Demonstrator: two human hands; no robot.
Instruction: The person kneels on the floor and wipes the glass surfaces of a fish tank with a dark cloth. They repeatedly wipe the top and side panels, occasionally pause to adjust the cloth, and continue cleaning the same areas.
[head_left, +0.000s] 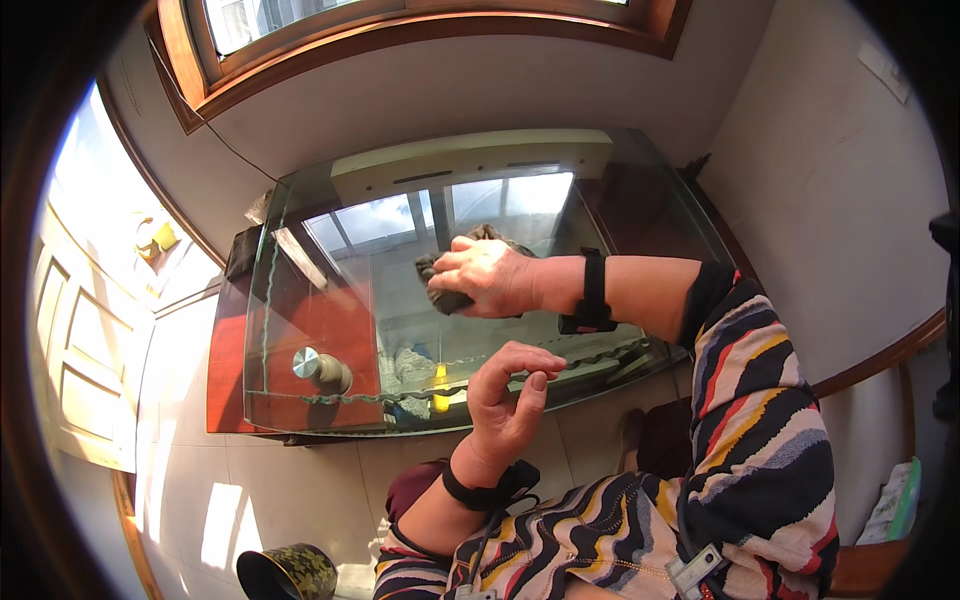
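Note:
My right hand (487, 277) is pressed over a crumpled dark cloth (448, 301), its fingers bent around it. The cloth rests on the glass tabletop (652, 202), near its middle. Window light reflects in the glass just beyond the cloth. Closer to my body, my left hand (506, 394) is raised near the table's front edge. Its fingers are curled, with the thumb apart and nothing held. Under the glass is a red wooden table base (225, 375), with a round metal-capped support (306, 362) at the left. Both wrists wear black straps.
A yellow-handled item (440, 386) shows through the glass near the front. On the tiled floor stands a dark floral-patterned bin (307, 568). A wood-framed window (442, 30) is above the far wall, and a panelled door (82, 337) stands left. The right wall (832, 187) rises close beside the table.

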